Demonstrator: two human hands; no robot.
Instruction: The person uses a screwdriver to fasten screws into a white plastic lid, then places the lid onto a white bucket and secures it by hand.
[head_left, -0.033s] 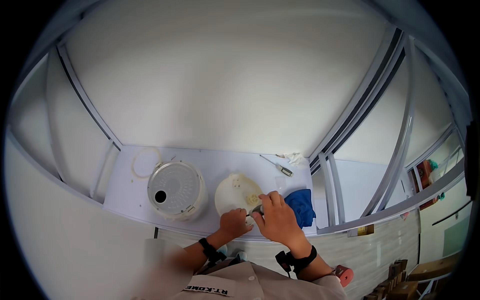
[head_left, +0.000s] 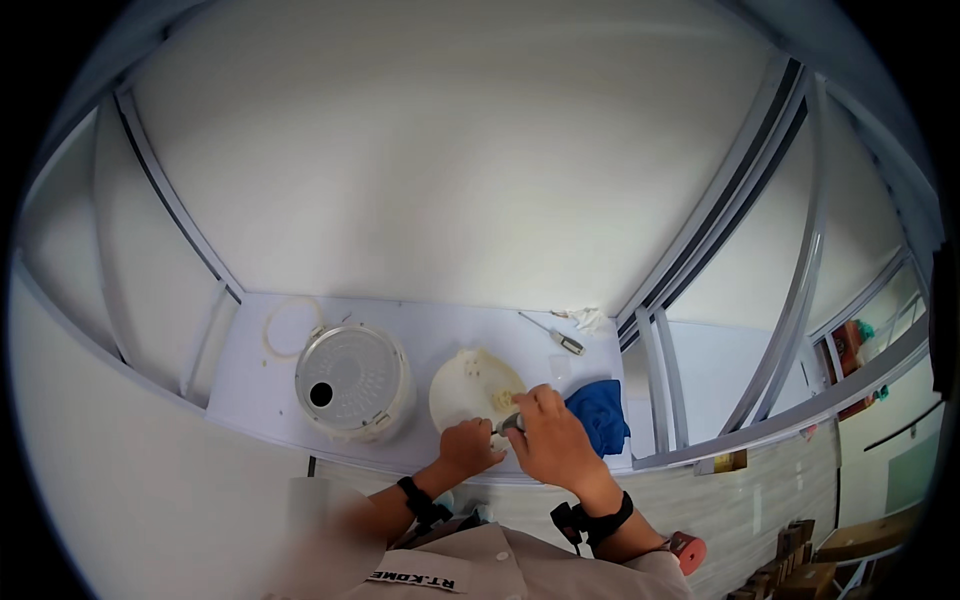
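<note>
My right hand [head_left: 550,435] is wrapped round the grey handle of a screwdriver [head_left: 513,423], whose dark shaft points left toward my other hand. My left hand [head_left: 470,448] is closed at the near edge of a round cream plastic cover [head_left: 455,385], its fingertips by the screwdriver's tip. What those left fingers grip is hidden. A small pale yellowish piece [head_left: 503,401] shows on the cover, just beyond my right hand. Left of the cover stands a round white appliance body [head_left: 352,385] with a grey perforated metal disc and a dark round hole on top.
A second screwdriver [head_left: 567,343] lies at the back right, near crumpled white material [head_left: 588,318]. Blue cloth [head_left: 600,415] sits right of my right hand. A thin cream ring [head_left: 268,330] lies at the back left. Metal frame posts [head_left: 660,380] border the white table [head_left: 250,390].
</note>
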